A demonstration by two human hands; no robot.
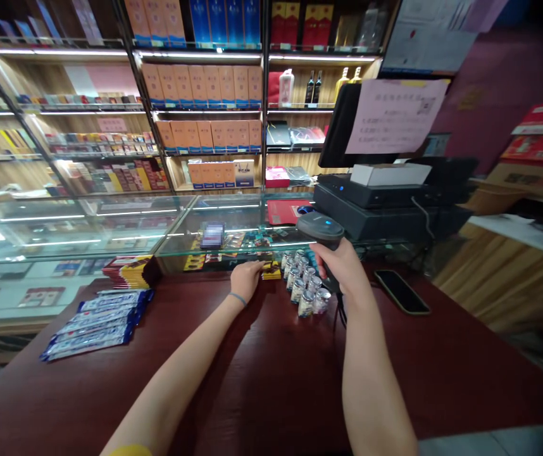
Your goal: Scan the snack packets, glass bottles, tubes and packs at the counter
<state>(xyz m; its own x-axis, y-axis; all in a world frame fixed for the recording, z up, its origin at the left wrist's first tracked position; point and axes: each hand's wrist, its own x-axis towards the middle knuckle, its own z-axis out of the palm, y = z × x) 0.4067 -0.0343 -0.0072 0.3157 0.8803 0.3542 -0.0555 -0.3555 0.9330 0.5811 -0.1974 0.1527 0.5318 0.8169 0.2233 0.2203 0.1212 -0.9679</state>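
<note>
My right hand (342,263) is wrapped round the handle of a dark barcode scanner (319,228), whose head points away over the counter and shows a small blue light. My left hand (247,282) has its fingers closed at the left end of a small stack of yellow packets (272,271); the fingertips are partly hidden. Between the two hands stand several small jars (299,289) with silvery lids, in close rows. The scanner's cable hangs down behind my right wrist.
On the dark red counter (271,392) lie blue-and-white long packets (98,320), a stack of red-and-yellow packets (129,271) and a phone (402,292). A glass display case (110,221) borders the far side. A monitor (340,126) stands at the right.
</note>
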